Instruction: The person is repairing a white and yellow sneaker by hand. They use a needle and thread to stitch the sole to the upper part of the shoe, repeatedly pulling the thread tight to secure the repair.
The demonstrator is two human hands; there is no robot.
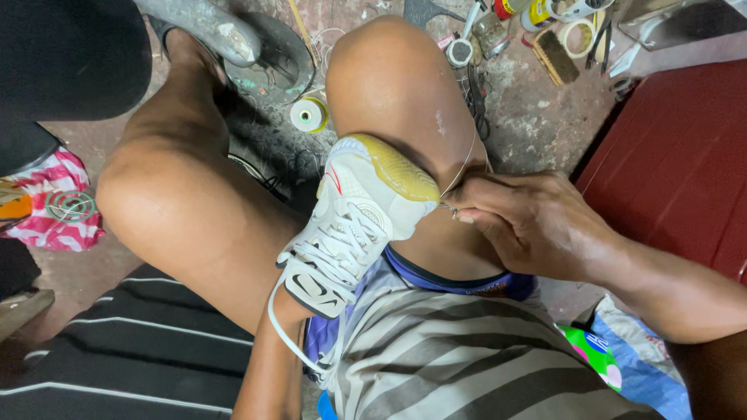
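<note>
Shoe (358,210): white sneaker with a yellowed sole, wedged toe-up between the person's knees, laces hanging loose toward the lap. All places below are taken from the shoe.

Right hand (537,225): just right of the toe, fingers pinched narrow on a thin metal tool, seemingly a needle or awl (450,208), whose tip meets the sole edge.

Thread (465,159): pale strand running from the pinch up over the right knee, taut.

Left hand: hidden. Its forearm runs up under the shoe's heel end, likely inside the shoe; how its fingers stand cannot be told.

Progress, as judged: stitching along the sole edge is in hand at the toe's right side. No finished stitches can be made out, so how much is done and how much remains is unclear.

Edges and room: knees hem the shoe on both sides. Right of the hand lies a red surface (677,171), near but apart, leaving some room to draw thread outward. Above the shoe, on the floor, a thread spool (309,115); further up and right, a brush (554,56), tape rolls (577,37) and small tools.
</note>
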